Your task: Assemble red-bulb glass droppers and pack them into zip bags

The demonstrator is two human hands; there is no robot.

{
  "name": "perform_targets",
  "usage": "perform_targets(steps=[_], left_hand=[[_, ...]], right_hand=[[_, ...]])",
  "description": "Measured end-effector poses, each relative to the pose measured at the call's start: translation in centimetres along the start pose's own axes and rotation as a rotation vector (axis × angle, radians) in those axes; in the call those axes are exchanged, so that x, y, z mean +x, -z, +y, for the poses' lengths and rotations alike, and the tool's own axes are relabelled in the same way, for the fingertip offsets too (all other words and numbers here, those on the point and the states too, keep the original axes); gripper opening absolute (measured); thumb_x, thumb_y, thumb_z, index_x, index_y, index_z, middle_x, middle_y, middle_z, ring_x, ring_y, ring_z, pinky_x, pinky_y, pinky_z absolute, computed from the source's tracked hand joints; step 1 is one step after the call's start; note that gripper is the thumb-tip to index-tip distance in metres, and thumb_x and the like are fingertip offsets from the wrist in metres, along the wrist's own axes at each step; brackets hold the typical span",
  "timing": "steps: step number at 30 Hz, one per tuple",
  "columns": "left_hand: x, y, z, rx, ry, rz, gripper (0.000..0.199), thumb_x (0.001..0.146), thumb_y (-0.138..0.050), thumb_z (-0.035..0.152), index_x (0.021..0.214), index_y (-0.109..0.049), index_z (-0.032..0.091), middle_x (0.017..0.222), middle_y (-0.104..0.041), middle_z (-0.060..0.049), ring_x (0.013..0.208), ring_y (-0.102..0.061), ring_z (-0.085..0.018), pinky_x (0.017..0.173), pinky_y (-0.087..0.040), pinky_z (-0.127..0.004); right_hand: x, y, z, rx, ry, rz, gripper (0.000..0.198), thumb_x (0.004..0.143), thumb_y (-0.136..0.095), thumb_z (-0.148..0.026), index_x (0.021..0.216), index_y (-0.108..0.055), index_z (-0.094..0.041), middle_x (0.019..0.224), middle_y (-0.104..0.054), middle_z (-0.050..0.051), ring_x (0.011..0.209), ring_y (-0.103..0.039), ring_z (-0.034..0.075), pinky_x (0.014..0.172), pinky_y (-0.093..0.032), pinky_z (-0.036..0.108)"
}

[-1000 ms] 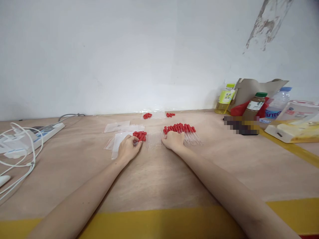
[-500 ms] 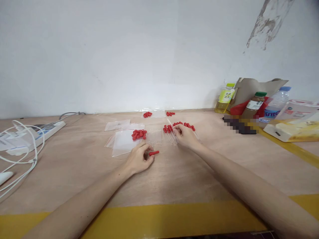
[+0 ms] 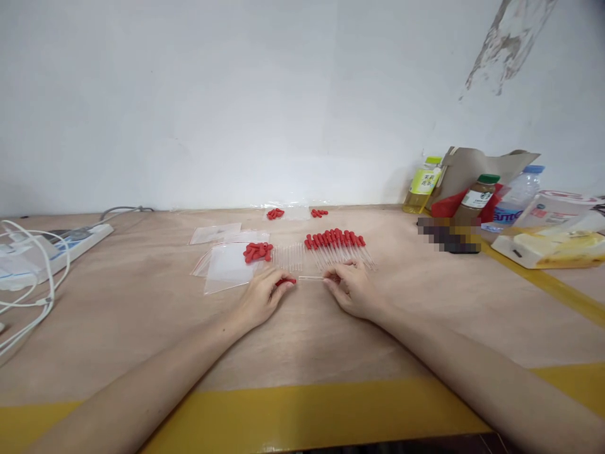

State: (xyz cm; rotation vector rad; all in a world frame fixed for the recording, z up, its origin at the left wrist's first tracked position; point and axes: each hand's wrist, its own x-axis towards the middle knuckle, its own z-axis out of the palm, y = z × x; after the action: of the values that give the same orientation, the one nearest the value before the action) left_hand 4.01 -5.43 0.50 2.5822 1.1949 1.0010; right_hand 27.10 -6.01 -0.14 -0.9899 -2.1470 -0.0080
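Note:
Between the fingers and thumb of my left hand [image 3: 265, 293] is a red rubber bulb [image 3: 287, 281], its open end toward the right. My right hand [image 3: 352, 287] pinches a clear glass tube [image 3: 311, 278], held level, its free end a short gap from the bulb. Behind my left hand lies a pile of red bulbs [image 3: 258, 252]. Bare glass tubes [image 3: 288, 256] lie side by side just right of that pile. Beyond my right hand is a row of droppers [image 3: 336, 243], glass tubes with red bulbs on their far ends.
Clear plastic bags [image 3: 227, 268] lie left of the bulb pile. Farther back, a clear bag [image 3: 293, 212] has red bulbs at both sides. A power strip [image 3: 85, 246] and white cables [image 3: 50, 296] are at the left. Bottles [image 3: 472, 198] and packets [image 3: 548, 243] stand at the right.
My right hand has come back from the dropper row toward my left hand, bringing a glass tube. My left fingers have closed around the red bulb. The view has shifted slightly.

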Motion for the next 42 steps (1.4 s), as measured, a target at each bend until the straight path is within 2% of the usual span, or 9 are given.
perform_targets(steps=[4, 9, 15, 22, 26, 33, 42], left_hand=[[-0.2, 0.1, 0.3, -0.072, 0.067, -0.019, 0.014, 0.087, -0.044, 0.027, 0.091, -0.054, 0.018, 0.079, -0.061, -0.001, 0.07, -0.055, -0.014, 0.065, -0.041, -0.026], [-0.3, 0.1, 0.5, -0.103, 0.044, -0.011, 0.016, 0.087, -0.044, 0.03, 0.091, -0.054, 0.018, 0.082, -0.062, -0.002, 0.075, -0.056, -0.015, 0.069, -0.042, -0.027], [-0.2, 0.3, 0.7, -0.103, -0.048, 0.001, 0.016, 0.088, -0.045, 0.028, 0.094, -0.056, 0.019, 0.087, -0.061, -0.003, 0.081, -0.055, -0.016, 0.075, -0.042, -0.029], [-0.3, 0.6, 0.8, -0.134, -0.208, -0.112, 0.017, 0.088, -0.044, 0.022, 0.091, -0.06, 0.018, 0.084, -0.062, -0.004, 0.079, -0.054, -0.015, 0.073, -0.042, -0.029], [-0.3, 0.6, 1.0, -0.156, -0.247, -0.176, 0.016, 0.088, -0.045, 0.02, 0.088, -0.06, 0.017, 0.083, -0.064, -0.004, 0.077, -0.055, -0.015, 0.075, -0.041, -0.03], [-0.4, 0.3, 0.7, -0.127, -0.226, -0.171, 0.02, 0.089, -0.043, 0.024, 0.089, -0.062, 0.017, 0.081, -0.063, -0.005, 0.077, -0.054, -0.016, 0.073, -0.042, -0.03], [-0.3, 0.3, 0.7, -0.08, -0.22, -0.128, 0.022, 0.088, -0.045, 0.028, 0.085, -0.063, 0.016, 0.072, -0.062, -0.005, 0.071, -0.054, -0.015, 0.067, -0.043, -0.028]], right_hand=[[-0.1, -0.3, -0.4, 0.023, -0.007, 0.03, 0.01, 0.085, -0.042, -0.023, 0.082, -0.051, -0.019, 0.072, -0.063, -0.001, 0.063, -0.054, 0.011, 0.084, -0.025, 0.035], [-0.1, -0.1, -0.7, 0.026, -0.017, 0.001, 0.011, 0.085, -0.041, -0.024, 0.083, -0.051, -0.019, 0.072, -0.062, 0.0, 0.062, -0.053, 0.011, 0.085, -0.025, 0.034], [-0.1, 0.2, -1.0, 0.037, 0.003, -0.08, 0.014, 0.086, -0.04, -0.022, 0.082, -0.053, -0.018, 0.075, -0.063, 0.001, 0.067, -0.054, 0.012, 0.086, -0.025, 0.034], [-0.1, 0.3, -0.3, 0.073, 0.08, -0.117, 0.015, 0.086, -0.043, -0.021, 0.084, -0.059, -0.019, 0.083, -0.061, 0.003, 0.079, -0.054, 0.013, 0.08, -0.027, 0.032], [-0.1, 0.3, 0.0, 0.049, 0.098, -0.099, 0.016, 0.085, -0.046, -0.021, 0.085, -0.061, -0.02, 0.081, -0.061, 0.002, 0.079, -0.054, 0.013, 0.082, -0.026, 0.033], [-0.4, 0.2, 0.0, -0.072, 0.108, -0.068, 0.019, 0.085, -0.045, -0.021, 0.087, -0.064, -0.022, 0.082, -0.062, 0.003, 0.076, -0.053, 0.013, 0.083, -0.022, 0.036], [-0.4, 0.5, -1.2, -0.157, 0.147, -0.101, 0.023, 0.085, -0.041, -0.02, 0.076, -0.062, -0.017, 0.066, -0.057, 0.003, 0.059, -0.043, 0.011, 0.071, -0.023, 0.032]])
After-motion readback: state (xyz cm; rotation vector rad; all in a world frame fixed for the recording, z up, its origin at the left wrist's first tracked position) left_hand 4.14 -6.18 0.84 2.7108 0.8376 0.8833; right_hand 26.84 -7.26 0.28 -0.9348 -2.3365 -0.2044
